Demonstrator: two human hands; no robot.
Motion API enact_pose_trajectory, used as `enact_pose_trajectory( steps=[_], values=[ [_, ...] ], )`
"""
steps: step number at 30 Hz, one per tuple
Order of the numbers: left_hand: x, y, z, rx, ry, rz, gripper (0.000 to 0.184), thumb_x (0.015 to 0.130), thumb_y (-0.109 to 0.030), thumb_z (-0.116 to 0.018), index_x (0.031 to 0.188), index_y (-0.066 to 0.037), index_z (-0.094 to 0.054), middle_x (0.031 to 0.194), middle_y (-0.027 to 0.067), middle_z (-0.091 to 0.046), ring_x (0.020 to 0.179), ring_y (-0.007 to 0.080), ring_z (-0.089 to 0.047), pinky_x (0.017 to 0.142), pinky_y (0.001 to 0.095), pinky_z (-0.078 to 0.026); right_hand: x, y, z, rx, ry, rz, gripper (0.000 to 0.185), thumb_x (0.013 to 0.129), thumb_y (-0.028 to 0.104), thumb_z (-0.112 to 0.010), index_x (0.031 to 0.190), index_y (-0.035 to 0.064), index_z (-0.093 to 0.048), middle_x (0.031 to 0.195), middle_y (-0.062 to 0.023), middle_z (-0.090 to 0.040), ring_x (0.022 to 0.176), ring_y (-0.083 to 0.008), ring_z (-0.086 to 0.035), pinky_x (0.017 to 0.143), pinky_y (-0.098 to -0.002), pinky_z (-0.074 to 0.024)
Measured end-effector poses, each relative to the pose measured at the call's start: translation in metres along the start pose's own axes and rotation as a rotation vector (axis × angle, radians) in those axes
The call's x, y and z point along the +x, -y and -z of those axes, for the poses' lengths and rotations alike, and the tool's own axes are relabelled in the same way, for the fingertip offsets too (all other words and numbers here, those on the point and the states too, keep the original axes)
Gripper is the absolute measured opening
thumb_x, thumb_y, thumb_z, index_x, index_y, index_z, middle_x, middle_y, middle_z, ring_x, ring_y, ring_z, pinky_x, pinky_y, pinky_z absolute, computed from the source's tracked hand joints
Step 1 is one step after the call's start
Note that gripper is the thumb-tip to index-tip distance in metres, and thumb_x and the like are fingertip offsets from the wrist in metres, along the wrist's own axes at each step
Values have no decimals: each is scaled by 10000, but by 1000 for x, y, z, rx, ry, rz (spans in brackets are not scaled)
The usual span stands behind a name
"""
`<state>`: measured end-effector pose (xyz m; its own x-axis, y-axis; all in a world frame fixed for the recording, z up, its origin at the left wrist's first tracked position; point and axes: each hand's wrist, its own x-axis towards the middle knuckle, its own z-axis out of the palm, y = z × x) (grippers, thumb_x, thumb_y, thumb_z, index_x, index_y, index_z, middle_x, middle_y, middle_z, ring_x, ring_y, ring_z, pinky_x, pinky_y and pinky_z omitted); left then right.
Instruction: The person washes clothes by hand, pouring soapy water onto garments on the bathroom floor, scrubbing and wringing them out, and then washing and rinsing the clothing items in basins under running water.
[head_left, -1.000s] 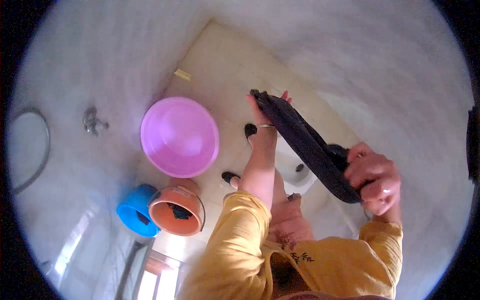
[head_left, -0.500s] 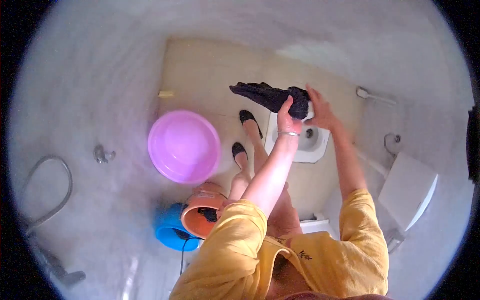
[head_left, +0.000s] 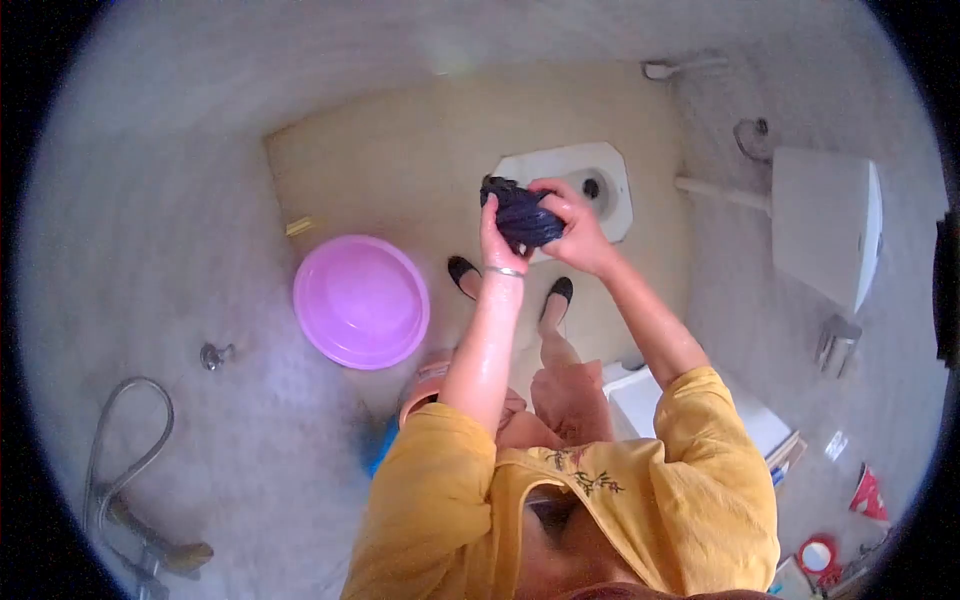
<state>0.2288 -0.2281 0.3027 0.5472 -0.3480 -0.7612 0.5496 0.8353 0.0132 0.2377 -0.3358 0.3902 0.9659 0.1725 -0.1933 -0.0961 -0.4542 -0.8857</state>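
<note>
left hand [head_left: 503,247] – half curled, holding one side of the dark cloth [head_left: 527,216] | right hand [head_left: 580,236] – bent round the other side, gripping it too | cloth: bunched up between both hands, up above the floor [head_left: 400,170], near the purple tub [head_left: 360,300] | how hard they squeeze: blurry, can't quite tell

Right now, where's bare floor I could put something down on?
The widest bare floor lies between the purple basin, the squat toilet and the far wall. A smaller patch runs between the toilet and the right-hand wall. It's crowded where basin, orange bucket and blue bucket sit close, and around the dark cloth in the left hand and right hand.
</note>
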Motion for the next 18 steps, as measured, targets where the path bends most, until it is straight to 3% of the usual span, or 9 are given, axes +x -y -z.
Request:
enact_pose_trajectory(
  steps=[3, 6, 7, 10, 11, 14, 16, 17, 18],
  values=[
    [-28, 16, 5, -48, 276, 223, 614, 702, -630, -425, 978, -85, -497, 922, 84, -547, 847, 228, -548, 743, 364, -463, -34, 13, 14, 16, 49, 132, 304, 479, 29, -653, 745, 23, -507, 1068, -100, -442, 1022, -266, -418, 871, -347, -332],
    [-27, 43, 31, 34, 218, 174, 640, 701, -664, -372, 895, -70, -509, 895, 97, -550, 817, 215, -550, 767, 322, -449, -72, 31, 32, 92, 132, 220, 275, 501, 34, -654, 723, 26, -493, 1073, -114, -435, 1054, -293, -391, 893, -379, -306],
    [-21, 55, 48, 73, 200, 232, 696, 659, -704, -377, 859, -50, -507, 829, 126, -551, 784, 257, -549, 749, 361, -454, -85, 34, 41, 142, 190, 269, 261, 514, 39, -657, 709, 26, -483, 1077, -121, -431, 1069, -307, -378, 899, -395, -296],
    [-67, 65, -4, 118, 213, 430, 777, 603, -749, -382, 851, -23, -502, 778, 152, -547, 751, 317, -542, 725, 412, -454, -120, 50, 57, 268, 342, 324, 262, 528, 48, -668, 669, 15, -450, 1089, -132, -424, 1090, -329, -359, 903, -421, -285],
    [-56, 81, 11, 135, 163, 439, 862, 533, -810, -351, 915, -50, -490, 894, 222, -516, 811, 352, -519, 684, 455, -447, -134, 51, 61, 296, 369, 300, 249, 523, 27, -650, 667, 6, -448, 1087, -137, -423, 1099, -338, -350, 905, -426, -281],
    [-67, 106, 13, 146, 67, 490, 766, 615, -751, -361, 911, -58, -497, 882, 198, -534, 790, 330, -529, 648, 455, -449, -160, 55, 73, 376, 459, 270, 181, 552, -3, -592, 669, -3, -453, 1104, -143, -411, 1097, -342, -354, 908, -429, -275],
    [-58, 126, 27, 42, 237, 522, 584, 726, -596, -412, 906, -48, -504, 865, 156, -553, 772, 295, -540, 649, 430, -453, -173, 56, 85, 399, 456, 271, 233, 541, 3, -597, 722, 11, -451, 1106, -141, -413, 1094, -323, -358, 912, -405, -277],
    [-53, 134, 30, 42, 241, 525, 584, 726, -596, -412, 906, -48, -504, 865, 156, -553, 772, 295, -540, 649, 430, -453, -180, 55, 92, 427, 451, 263, 290, 531, 10, -602, 776, 26, -449, 1108, -139, -415, 1090, -304, -363, 917, -380, -279],
    [-51, 142, 35, 109, 265, 539, 483, 762, -494, -418, 903, -41, -508, 853, 139, -558, 761, 280, -543, 660, 416, -453, -186, 50, 102, 481, 382, 213, 312, 542, 24, -614, 800, 35, -439, 1115, -138, -412, 1096, -291, -358, 919, -375, -273]
  ],
)
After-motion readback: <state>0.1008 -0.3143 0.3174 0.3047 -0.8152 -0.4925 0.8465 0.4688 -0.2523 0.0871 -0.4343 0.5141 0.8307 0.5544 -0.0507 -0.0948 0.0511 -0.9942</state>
